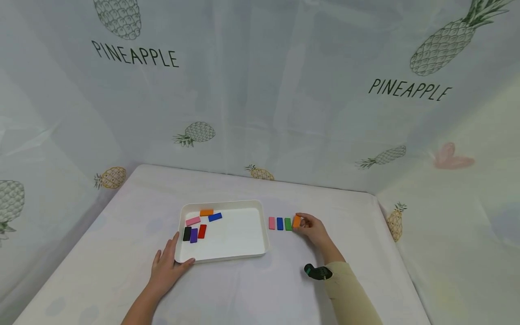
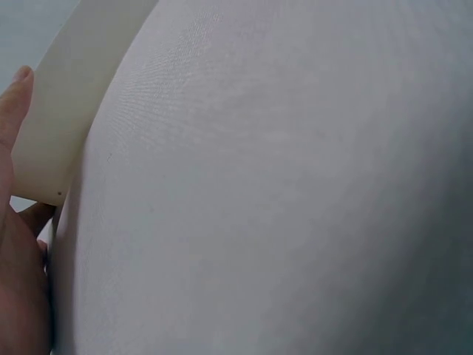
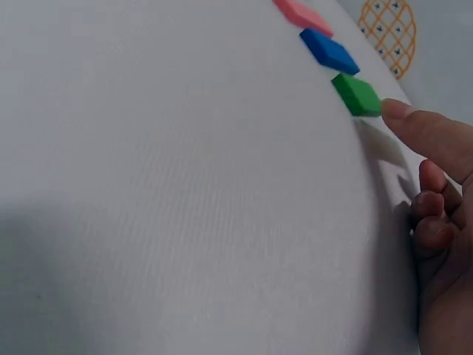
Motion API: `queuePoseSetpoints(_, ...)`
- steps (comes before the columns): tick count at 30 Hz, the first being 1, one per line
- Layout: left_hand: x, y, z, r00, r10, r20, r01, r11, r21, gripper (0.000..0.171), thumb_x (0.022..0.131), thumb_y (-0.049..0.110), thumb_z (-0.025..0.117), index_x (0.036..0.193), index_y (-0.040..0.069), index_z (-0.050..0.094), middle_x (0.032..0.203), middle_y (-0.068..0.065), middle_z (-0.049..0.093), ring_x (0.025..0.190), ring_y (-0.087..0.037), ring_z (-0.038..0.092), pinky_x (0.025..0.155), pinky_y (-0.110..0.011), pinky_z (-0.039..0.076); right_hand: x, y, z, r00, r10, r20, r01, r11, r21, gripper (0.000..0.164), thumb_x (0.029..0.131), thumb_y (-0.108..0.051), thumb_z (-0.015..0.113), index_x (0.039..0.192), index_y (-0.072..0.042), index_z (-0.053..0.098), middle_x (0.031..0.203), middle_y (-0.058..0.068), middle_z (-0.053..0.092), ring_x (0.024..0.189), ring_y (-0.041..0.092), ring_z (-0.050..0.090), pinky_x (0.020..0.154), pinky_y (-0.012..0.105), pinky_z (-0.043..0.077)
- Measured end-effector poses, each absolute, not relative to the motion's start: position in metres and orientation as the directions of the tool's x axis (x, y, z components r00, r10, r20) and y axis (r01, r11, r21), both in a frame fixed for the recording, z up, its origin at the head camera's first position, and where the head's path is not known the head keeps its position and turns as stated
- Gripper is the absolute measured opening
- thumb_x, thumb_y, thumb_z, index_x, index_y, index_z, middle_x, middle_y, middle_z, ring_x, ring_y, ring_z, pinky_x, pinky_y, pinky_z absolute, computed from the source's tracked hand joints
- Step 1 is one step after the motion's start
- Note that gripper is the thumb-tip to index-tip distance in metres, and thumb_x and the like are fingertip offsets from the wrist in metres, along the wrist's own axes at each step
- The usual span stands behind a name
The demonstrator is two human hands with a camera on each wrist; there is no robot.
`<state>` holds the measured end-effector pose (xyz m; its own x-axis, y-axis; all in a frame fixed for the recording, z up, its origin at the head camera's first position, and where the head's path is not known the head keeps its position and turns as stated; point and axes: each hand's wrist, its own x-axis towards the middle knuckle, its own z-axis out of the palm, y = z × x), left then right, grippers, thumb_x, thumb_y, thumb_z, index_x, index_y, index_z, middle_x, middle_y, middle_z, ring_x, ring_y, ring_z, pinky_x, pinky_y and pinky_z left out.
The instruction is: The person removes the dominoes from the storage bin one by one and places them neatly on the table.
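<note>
Between thumb and fingers, my right hand (image 1: 316, 232) pinches an orange block (image 1: 297, 221) at the right end of a row. Beside it on the table lie a green block (image 1: 288, 224), a blue block (image 1: 280, 224) and a pink block (image 1: 271, 223). In the right wrist view the fingers hide the orange block, and a fingertip is right by the green block (image 3: 357, 95). My left hand (image 1: 164, 268) touches the front left corner of a white tray (image 1: 237, 241), thumb at the front wall and fingers spread along the left side.
Inside the tray, toward its left, lie loose blocks: orange (image 1: 206, 212), blue (image 1: 215, 217), pink (image 1: 192, 221), red (image 1: 202, 231), purple (image 1: 193, 235) and black (image 1: 187, 234). A white cloth (image 1: 243, 293) covers the table. Pineapple-print curtains (image 1: 260, 90) hang behind and at both sides.
</note>
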<state>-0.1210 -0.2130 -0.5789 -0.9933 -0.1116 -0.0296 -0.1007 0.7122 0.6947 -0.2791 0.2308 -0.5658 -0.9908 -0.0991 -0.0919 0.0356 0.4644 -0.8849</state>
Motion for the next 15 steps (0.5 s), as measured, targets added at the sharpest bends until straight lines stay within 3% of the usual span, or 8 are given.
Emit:
queuePoseSetpoints(8, -0.1215, -0.2136, -0.5779, -0.990, -0.116, -0.085, -0.143, 0.705, 0.695, 0.108, 0.082, 0.050, 0.071, 0.154, 0.003, 0.007, 0.155, -0.032, 0.013, 0.142, -0.049, 0.004, 0.111, -0.063, -0.009, -0.2798, 0.2327, -0.5642, -0.986, -0.128, -0.106, 0.026, 0.514, -0.857, 0.051, 0.080, -0.005, 0.079, 0.128, -0.006, 0.063, 0.093, 0.005, 0.055, 0.073, 0.018, 0.044, 0.061, 0.026, 0.036)
queuePoseSetpoints(15, -0.1230, -0.2128, -0.5792, -0.993, -0.110, -0.043, -0.109, 0.706, 0.700, 0.104, 0.083, 0.047, 0.071, 0.154, 0.001, 0.010, 0.153, -0.034, 0.017, 0.141, -0.051, 0.007, 0.111, -0.064, -0.006, -0.2811, 0.2345, -0.5599, -0.974, -0.183, -0.134, 0.008, 0.562, -0.827, 0.050, 0.081, -0.004, 0.078, 0.128, -0.005, 0.062, 0.093, 0.006, 0.054, 0.075, 0.019, 0.044, 0.062, 0.027, 0.037)
